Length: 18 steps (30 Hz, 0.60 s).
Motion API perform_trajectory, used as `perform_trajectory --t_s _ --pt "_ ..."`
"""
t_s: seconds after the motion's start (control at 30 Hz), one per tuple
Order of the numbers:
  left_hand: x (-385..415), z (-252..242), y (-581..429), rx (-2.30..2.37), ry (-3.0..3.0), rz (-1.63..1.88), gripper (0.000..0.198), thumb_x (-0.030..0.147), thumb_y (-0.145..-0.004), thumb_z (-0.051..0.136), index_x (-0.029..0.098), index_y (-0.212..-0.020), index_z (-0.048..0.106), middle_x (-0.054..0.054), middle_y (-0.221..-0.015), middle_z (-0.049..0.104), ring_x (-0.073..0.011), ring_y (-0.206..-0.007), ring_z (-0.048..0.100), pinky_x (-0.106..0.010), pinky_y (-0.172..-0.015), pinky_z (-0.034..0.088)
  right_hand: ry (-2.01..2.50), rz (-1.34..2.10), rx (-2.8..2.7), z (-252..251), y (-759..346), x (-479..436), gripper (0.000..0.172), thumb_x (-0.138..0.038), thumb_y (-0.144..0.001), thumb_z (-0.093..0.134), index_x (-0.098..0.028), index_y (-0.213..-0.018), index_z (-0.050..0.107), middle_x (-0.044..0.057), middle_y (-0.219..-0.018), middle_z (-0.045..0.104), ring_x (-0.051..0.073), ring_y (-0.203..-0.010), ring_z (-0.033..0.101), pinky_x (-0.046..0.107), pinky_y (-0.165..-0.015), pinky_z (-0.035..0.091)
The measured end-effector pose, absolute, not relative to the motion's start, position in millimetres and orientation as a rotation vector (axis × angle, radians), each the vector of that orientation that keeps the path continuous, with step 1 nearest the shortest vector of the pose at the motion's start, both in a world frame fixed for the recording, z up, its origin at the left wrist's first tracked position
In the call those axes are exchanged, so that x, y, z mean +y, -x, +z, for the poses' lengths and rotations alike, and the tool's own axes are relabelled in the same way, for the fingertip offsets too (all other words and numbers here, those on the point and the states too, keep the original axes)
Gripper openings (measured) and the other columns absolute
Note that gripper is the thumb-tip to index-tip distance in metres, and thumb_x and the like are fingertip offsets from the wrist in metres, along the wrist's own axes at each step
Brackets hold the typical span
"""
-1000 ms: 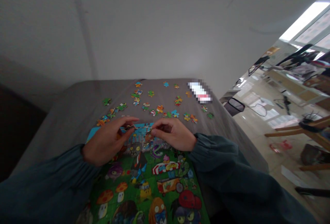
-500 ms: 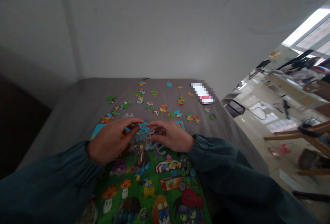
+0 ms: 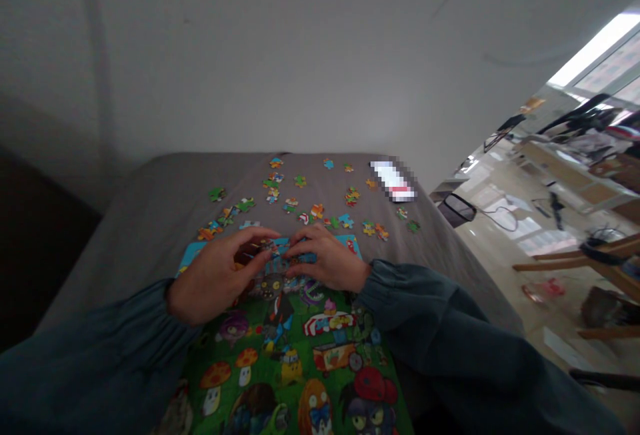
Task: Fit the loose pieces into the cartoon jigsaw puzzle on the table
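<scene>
A cartoon jigsaw puzzle (image 3: 280, 348) with a green picture and blue top edge lies before me, mostly assembled. Over its upper left part, my left hand (image 3: 220, 275) curves its thumb and index finger around a small puzzle piece (image 3: 269, 245), gripping it near the puzzle's surface. My right hand (image 3: 327, 258) rests on the upper middle, fingers bent and apart, fingertips touching the puzzle beside the left fingertips. No separate piece shows in it. Both palms hide parts of the picture beneath.
Several loose puzzle pieces (image 3: 245, 204) are scattered on the grey cloth (image 3: 150, 221) beyond the puzzle. A phone (image 3: 393, 180) with a lit, blurred screen lies at the back right. A pale wall (image 3: 300, 55) stands behind. On the right are a floor and wooden furniture (image 3: 600, 255).
My right hand has shifted slightly left, its fingers now more spread and lower on the puzzle. My left hand stays nearly in place. The loose pieces look unmoved.
</scene>
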State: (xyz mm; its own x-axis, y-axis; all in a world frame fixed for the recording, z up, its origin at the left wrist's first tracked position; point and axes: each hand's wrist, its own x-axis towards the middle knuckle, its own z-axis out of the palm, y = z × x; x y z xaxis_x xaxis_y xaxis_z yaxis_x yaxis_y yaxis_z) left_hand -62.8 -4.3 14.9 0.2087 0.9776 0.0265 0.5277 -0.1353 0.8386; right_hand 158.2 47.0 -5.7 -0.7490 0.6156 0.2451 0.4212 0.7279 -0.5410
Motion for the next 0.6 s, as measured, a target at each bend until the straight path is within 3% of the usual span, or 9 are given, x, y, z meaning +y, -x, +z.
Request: perform_trajectory --t_s 0.13,0.23,0.4,0.6 --pt "-3.1 14.2 62.3 1.327 -1.662 0.813 0.047 0.056 -0.085 0.06 0.02 -0.116 0.066 -0.011 -0.113 0.076 -0.0283 -0.104 0.072 -0.041 -0.09 0.06 0.676 0.575 -2.652 -2.1 -162.1 47.2 0.018 -0.034 -0.091 0.069 -0.024 -0.102 0.079 0.005 -0.107 0.071 0.02 -0.103 0.056 0.036 -0.096 0.044" --pt "-2.1 13.1 62.9 1.298 -1.614 0.792 0.051 0.057 -0.083 0.061 0.02 -0.118 0.065 -0.011 -0.117 0.076 -0.0291 -0.108 0.071 -0.042 -0.093 0.06 0.615 0.444 -2.765 2.6 -166.4 46.1 0.021 -0.027 -0.099 0.058 -0.025 -0.11 0.076 0.005 -0.116 0.071 0.023 -0.108 0.051 0.038 -0.096 0.042" --pt "-4.2 9.6 63.5 1.293 -1.55 0.728 0.054 0.057 -0.082 0.063 0.02 -0.123 0.062 -0.01 -0.109 0.076 -0.0286 -0.098 0.073 -0.039 -0.077 0.062 0.565 0.38 -2.917 5.5 -172.0 45.2 0.031 -0.017 -0.101 0.05 -0.026 -0.124 0.07 0.002 -0.132 0.067 0.026 -0.118 0.042 0.041 -0.094 0.039" --pt "-6.1 9.3 64.1 1.314 -1.512 0.682 0.058 0.058 -0.082 0.063 0.021 -0.127 0.059 -0.004 -0.078 0.071 -0.025 -0.074 0.07 -0.03 -0.056 0.056 0.551 0.197 -3.001 6.2 -177.6 43.6 0.041 -0.014 -0.102 0.045 -0.031 -0.134 0.064 0.003 -0.146 0.056 0.027 -0.12 0.038 0.042 -0.091 0.036"
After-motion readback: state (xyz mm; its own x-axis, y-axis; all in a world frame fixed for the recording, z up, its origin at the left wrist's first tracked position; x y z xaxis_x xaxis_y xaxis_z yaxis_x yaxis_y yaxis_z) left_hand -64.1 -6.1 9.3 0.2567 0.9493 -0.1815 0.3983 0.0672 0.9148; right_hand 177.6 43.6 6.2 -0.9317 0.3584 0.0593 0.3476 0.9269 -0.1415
